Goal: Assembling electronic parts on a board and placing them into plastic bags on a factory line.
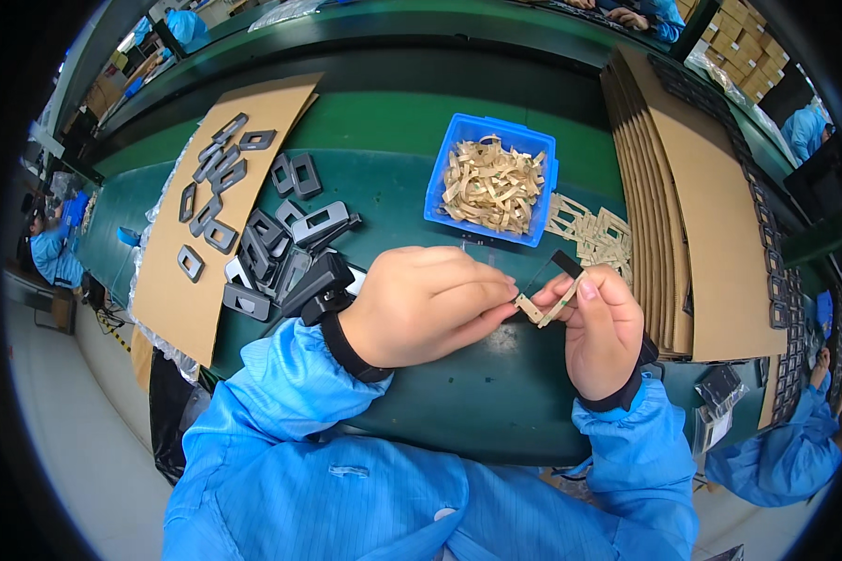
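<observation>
In front of me my left hand (430, 304) is closed, its fingertips pinching the near end of a thin beige strip (530, 309) that looks like paper-backed adhesive. My right hand (603, 332) grips the other side of this strip between thumb and fingers. A dark flat rectangular piece (565, 263) stands up from the right fingers, beside the strip; how the two are joined is hidden. Just beyond both hands is a blue bin (428, 208) heaped with curled beige strips (496, 187). Flat beige frames (594, 234) lie in a loose pile right of it.
Grey-black plastic frames (295, 234) are heaped left of my hands. More stand spread on a cardboard sheet (173, 280) at the left. Upright-looking stacked cardboard sheets (646, 187) border the right, with rows of dark frames (781, 271) beyond. Other people in blue work nearby.
</observation>
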Demonstrator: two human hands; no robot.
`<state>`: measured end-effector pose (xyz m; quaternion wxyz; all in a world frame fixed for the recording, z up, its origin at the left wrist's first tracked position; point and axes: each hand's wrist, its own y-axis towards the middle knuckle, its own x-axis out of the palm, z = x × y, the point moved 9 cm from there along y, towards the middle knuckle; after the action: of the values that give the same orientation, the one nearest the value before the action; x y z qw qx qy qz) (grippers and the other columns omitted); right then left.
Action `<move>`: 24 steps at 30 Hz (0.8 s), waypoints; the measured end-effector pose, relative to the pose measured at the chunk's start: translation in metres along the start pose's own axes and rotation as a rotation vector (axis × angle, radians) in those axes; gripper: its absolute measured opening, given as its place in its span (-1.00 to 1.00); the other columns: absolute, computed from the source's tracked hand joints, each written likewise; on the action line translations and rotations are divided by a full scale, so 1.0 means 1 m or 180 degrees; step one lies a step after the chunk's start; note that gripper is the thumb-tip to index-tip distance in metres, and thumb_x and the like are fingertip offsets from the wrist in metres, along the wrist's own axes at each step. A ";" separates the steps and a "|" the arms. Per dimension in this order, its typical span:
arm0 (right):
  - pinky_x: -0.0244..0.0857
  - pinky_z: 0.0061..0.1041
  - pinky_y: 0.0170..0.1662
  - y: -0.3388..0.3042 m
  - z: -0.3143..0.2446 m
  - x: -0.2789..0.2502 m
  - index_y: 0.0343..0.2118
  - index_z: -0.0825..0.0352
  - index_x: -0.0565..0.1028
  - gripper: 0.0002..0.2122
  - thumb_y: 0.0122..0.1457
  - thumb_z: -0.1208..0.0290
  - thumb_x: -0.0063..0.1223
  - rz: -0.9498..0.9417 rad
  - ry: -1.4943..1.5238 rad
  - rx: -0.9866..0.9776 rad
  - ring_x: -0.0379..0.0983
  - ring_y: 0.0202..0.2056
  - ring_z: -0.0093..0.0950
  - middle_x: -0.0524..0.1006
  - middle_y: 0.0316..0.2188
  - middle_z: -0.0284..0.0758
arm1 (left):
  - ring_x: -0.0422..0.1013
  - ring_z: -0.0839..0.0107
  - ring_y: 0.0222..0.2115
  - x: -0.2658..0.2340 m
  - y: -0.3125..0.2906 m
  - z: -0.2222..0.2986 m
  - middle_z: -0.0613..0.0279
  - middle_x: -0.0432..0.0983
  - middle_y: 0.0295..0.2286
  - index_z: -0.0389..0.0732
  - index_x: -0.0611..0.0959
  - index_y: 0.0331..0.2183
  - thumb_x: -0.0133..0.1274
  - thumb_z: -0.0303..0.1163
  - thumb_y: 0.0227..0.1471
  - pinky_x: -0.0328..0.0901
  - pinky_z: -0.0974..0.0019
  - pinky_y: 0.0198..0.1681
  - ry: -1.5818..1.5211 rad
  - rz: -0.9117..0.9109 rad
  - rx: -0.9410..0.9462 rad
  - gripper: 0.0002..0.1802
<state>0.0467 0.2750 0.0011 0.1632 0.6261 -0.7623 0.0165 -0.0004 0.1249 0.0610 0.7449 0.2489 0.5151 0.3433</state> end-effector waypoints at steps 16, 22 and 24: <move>0.39 -0.61 -0.35 -0.001 -0.006 0.005 -0.27 0.47 0.50 -0.81 0.35 0.46 -0.14 -0.0075 -0.0843 -0.0348 0.46 -0.37 -0.55 0.50 -0.33 -0.25 | 0.49 0.30 -0.47 0.002 -0.002 0.006 0.29 0.51 -0.45 -0.17 0.57 -0.47 0.21 -0.48 -0.19 0.40 0.28 -0.47 -0.0022 -0.0027 -0.0206 -0.86; 0.39 -0.45 -0.33 -0.008 -0.042 0.045 -0.34 0.43 0.54 -0.83 -0.05 0.71 0.20 -0.0598 -0.2826 -0.1661 0.54 -0.33 -0.28 0.57 -0.29 -0.12 | 0.47 0.38 -0.51 0.016 -0.016 -0.024 0.22 0.47 -0.53 -0.22 0.59 -0.47 0.16 -0.50 -0.09 0.33 0.36 -0.50 -0.1508 -0.0234 -0.1391 -0.94; 0.38 -0.37 -0.33 -0.011 -0.047 0.050 -0.36 0.41 0.54 -0.81 -0.09 0.74 0.21 -0.0605 -0.2949 -0.1949 0.53 -0.41 -0.18 0.58 -0.42 -0.15 | 0.45 0.45 -0.51 0.018 -0.016 -0.027 0.24 0.47 -0.53 -0.23 0.59 -0.47 0.16 -0.51 -0.09 0.31 0.39 -0.51 -0.1745 -0.0336 -0.1521 -0.94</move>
<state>0.0596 0.2355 0.0568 -0.0136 0.5579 -0.6646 -0.4970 -0.0174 0.1289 0.0296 0.9091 0.1238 0.2137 0.3356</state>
